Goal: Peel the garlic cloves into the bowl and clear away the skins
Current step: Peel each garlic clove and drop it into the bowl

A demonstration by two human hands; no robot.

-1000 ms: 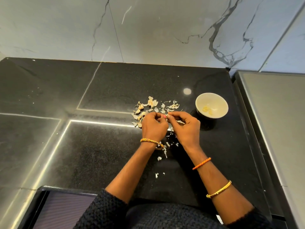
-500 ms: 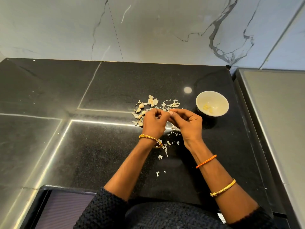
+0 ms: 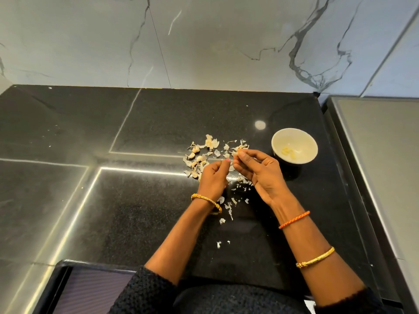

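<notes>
Peeling in progress on black countertop (image 3: 140, 218), marble wall (image 3: 204, 41) behind.

Loose papery skins (image 3: 227, 207) and unpeeled cloves (image 3: 196, 149) are lying scattered under and beyond both hands. Cream bowl (image 3: 294, 146) is sitting right of the pile, holding a few pale peeled cloves (image 3: 288, 152). Right hand (image 3: 260, 171) is pinching a small clove (image 3: 238, 152) at its fingertips; left hand (image 3: 213, 177) is curling alongside, fingertips pinched, contents unclear.

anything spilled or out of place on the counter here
Nothing damaged. Papery garlic skins are scattered loose over the black stone counter, some strays lying well short of the main pile; the small cream bowl stands upright.
</notes>
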